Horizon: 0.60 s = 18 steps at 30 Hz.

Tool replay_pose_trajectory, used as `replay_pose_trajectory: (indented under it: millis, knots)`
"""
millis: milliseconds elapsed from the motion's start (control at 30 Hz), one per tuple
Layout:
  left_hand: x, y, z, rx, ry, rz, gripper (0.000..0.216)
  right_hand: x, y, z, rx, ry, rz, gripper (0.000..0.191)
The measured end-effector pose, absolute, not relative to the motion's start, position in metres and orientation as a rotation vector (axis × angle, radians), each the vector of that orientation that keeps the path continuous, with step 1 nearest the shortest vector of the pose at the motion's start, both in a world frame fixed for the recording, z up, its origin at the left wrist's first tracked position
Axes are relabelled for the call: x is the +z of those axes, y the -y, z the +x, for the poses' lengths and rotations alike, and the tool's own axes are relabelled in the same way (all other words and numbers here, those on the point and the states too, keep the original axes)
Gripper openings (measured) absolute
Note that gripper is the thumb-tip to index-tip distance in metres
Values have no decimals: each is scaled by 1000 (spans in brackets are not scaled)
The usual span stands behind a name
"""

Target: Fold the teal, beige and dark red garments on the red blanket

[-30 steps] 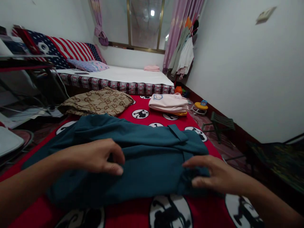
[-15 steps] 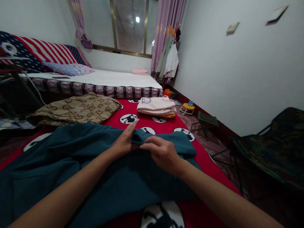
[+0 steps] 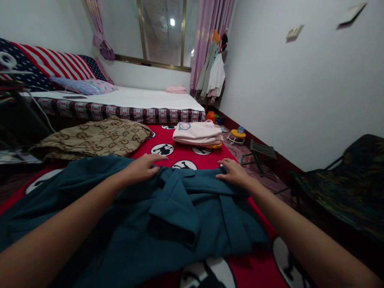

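Two hands rest at the far edge of a teal garment (image 3: 132, 244), which lies rumpled across the near part of a red cloth (image 3: 207, 160); the left hand (image 3: 144, 168) has its thumb and fingers parted over the garment, while the right hand (image 3: 235, 173) has its thumb and forefinger spread near the garment's far right part; neither grip shows any cloth clearly pinched. Between the hands a broad teal flap folds toward the viewer; beyond them a strip of red leaves room before a stack of folded clothes (image 3: 198, 134), with a brown patterned cloth (image 3: 102, 138) to its left; the red cloth's right edge falls off toward the floor, where a green folding stool (image 3: 262, 150) and a yellow stool (image 3: 237, 134) stand. Letter-like G shapes repeat over the brown cloth; the stack's pale top piece bears a blue badge, too small to read. The teal garment's left end runs under the left forearm and out of frame; its near side sinks into shadow; a dark patterned chair (image 3: 345, 188) is cut off at right.
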State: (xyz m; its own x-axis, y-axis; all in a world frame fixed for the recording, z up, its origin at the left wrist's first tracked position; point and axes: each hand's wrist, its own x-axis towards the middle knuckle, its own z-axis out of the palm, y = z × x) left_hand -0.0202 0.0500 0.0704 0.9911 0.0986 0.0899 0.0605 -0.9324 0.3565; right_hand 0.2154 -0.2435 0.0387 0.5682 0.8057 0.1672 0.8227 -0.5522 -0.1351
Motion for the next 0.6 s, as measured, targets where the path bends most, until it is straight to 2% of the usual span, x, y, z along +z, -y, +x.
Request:
replay_pose_trajectory:
  millis: [133,200,333,433,600]
  knots:
    - [66,-98,-21,-137,-398,2909,64,36,251,231,-19,1362,-2630,23]
    - [63,-107,-25,-192,-411,2943,58,46,250,228,-83,1311,-2636,20]
    - [67,-100,-31,198,-556,3022,46,68,242,227,-401,1237,-2571,21]
    - [62,-88,-29,492,-675,3081,37,61,233,233,-592,1180,-2569,21]
    - [26,-84,-12,498,-688,3139,28,19,214,248,-357,1096,-2804,19]
